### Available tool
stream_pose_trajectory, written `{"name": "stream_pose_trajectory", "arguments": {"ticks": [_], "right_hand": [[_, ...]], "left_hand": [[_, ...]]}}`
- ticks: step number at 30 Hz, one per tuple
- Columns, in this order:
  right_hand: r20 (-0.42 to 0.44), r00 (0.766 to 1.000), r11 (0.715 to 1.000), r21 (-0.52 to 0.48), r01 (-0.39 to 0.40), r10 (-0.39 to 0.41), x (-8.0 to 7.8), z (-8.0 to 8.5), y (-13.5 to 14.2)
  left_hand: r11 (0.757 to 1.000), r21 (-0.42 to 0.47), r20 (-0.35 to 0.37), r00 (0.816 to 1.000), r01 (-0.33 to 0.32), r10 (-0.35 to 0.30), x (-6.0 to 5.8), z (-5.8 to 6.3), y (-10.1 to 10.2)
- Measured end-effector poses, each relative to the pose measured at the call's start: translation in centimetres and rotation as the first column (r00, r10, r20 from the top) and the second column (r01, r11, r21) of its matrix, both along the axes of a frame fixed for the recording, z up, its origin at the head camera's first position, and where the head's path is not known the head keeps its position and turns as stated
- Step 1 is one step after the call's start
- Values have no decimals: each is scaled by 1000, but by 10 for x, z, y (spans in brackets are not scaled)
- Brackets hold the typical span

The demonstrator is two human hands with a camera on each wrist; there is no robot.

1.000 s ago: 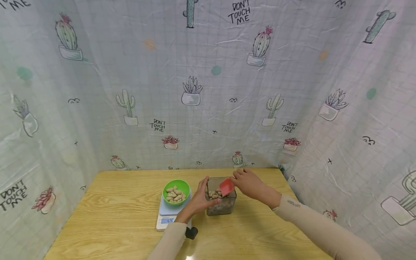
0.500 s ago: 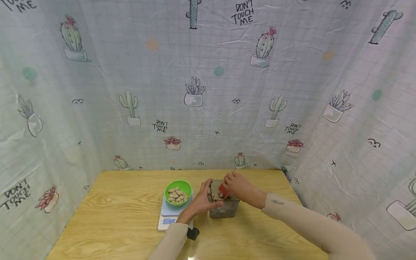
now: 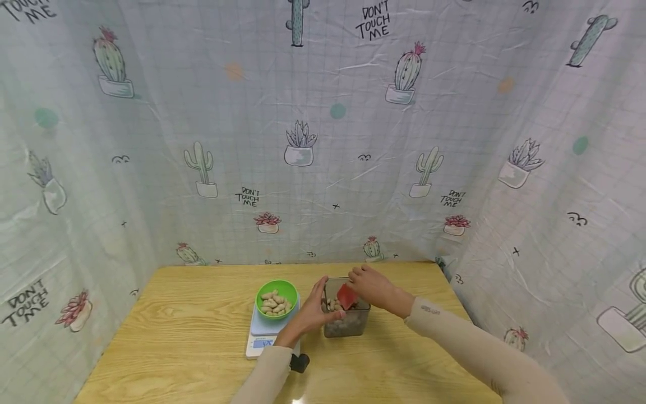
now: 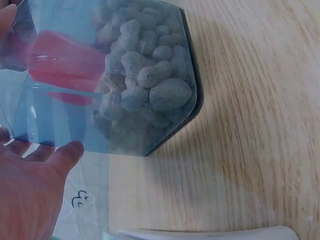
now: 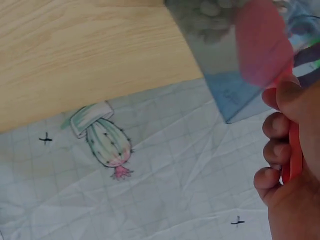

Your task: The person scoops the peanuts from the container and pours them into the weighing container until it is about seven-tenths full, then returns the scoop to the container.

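Note:
A clear grey plastic container point(image 3: 355, 329), partly filled with unshelled peanuts point(image 4: 155, 75), stands on the table. My left hand point(image 3: 310, 317) grips its near left side, thumb across the front and fingers along the left wall. With my right hand point(image 3: 375, 287) I hold a red scoop point(image 3: 346, 295) by its handle, fingers curled round it above the container's far right rim. Through the wall, the left wrist view shows the scoop's head tilted down, its lower end at the peanuts. The right wrist view shows the red handle point(image 5: 295, 155) in my curled fingers.
Left of the container, a green bowl point(image 3: 284, 288) of peanuts sits on a white kitchen scale point(image 3: 259, 326) with a lit display. My left forearm crosses the scale's near right corner. A curtain printed with cacti point(image 3: 303, 219) hangs behind the wooden table point(image 3: 192, 325).
My right hand moved left and the scoop dipped down among the peanuts, then rose slightly, showing more of its head. The left hand keeps its grip on the container.

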State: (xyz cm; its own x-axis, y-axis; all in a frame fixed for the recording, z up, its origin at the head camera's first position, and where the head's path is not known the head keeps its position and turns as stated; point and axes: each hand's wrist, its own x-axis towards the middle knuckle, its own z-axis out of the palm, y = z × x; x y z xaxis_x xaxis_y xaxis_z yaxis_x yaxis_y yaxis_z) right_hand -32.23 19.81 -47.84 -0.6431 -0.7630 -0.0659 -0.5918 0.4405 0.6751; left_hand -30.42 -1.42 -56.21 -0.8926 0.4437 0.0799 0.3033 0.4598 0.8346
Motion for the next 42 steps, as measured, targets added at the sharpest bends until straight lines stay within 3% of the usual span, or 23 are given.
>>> {"name": "stream_pose_trajectory", "arguments": {"ticks": [7,14,18,22,26,31,36,42], "right_hand": [[61,998,998,-51,23,-20,4,5,1],[89,996,996,-89,16,-8,4,5,-1],[64,998,995,-97,31,-25,3,3,1],[25,1000,997,-75,-15,17,1,-3,2],[42,997,995,-83,-55,59,-2,-4,0],[104,994,994,-112,-19,31,-5,2,-3],[126,990,985,-168,-38,60,-5,7,-2],[158,984,988,-147,-53,76,0,4,0]], "left_hand": [[1000,1,41,999,19,-19,5,2,2],[1000,7,24,1000,3,-3,6,7,0],[1000,7,39,999,0,0,6,7,1],[1000,16,45,999,-11,11,6,6,1],[1000,16,21,1000,-17,17,5,4,1],[1000,20,43,999,-4,3,4,5,0],[999,51,42,999,-10,8,3,8,0],[1000,19,51,999,1,-2,5,5,0]]}}
